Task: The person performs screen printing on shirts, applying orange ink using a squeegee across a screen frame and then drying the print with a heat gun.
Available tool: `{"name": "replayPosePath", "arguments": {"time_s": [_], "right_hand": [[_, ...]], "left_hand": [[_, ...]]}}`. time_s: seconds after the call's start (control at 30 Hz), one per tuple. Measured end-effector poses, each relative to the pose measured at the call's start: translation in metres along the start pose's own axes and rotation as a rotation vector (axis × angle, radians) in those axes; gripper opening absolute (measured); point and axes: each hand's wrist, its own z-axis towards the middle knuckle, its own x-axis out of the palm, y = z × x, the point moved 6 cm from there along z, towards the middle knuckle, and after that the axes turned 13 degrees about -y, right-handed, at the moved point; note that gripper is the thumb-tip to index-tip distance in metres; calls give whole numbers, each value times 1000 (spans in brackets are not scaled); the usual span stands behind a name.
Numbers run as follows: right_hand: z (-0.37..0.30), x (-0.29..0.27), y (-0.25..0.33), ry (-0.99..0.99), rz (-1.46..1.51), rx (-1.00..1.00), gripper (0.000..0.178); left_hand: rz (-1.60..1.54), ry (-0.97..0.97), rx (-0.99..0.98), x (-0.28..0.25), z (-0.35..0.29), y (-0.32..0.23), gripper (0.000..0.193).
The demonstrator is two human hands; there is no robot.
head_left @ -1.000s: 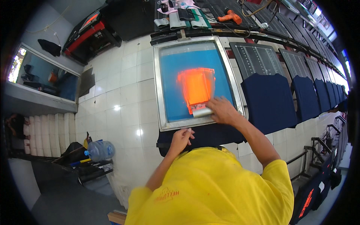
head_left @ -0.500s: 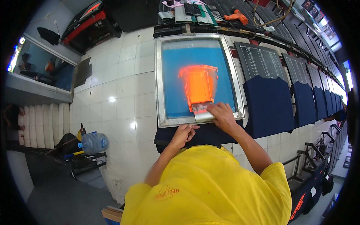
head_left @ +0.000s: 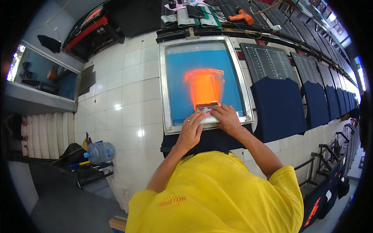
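Gripped flat pale squeegee (head_left: 210,120), fingers of left hand (head_left: 190,129) and right hand (head_left: 227,120), inside near end of silver metal frame (head_left: 163,89). Beyond it, orange pistol-shaped tool (head_left: 241,16); right, navy cloth garments (head_left: 276,110); left, white tiled floor (head_left: 128,91).

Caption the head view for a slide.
Left hand and right hand on a squeegee at the near end of an orange ink patch, on a blue metal-framed screen.

1. Glossy white floor tiles (head_left: 126,103) spread toward nine o'clock, reflecting light.
2. Farther out at nine, a pale staircase (head_left: 44,130).
3. Between nine and ten, a wide window (head_left: 58,79) in a grey wall (head_left: 72,19).
4. Near ten, a red-and-black unit (head_left: 90,33).
5. At eight, grey floor (head_left: 70,204).
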Motion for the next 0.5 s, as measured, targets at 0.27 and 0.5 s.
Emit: {"name": "replayPosePath", "arguments": {"time_s": [0.27,0.5], "right_hand": [[-23,1,2,-25,38,32,65],[22,30,-28,-148,-17,16,40]], "left_hand": [[108,101,48,15,-13,-7,43],[238,-15,103,30,25,36,41]]}}
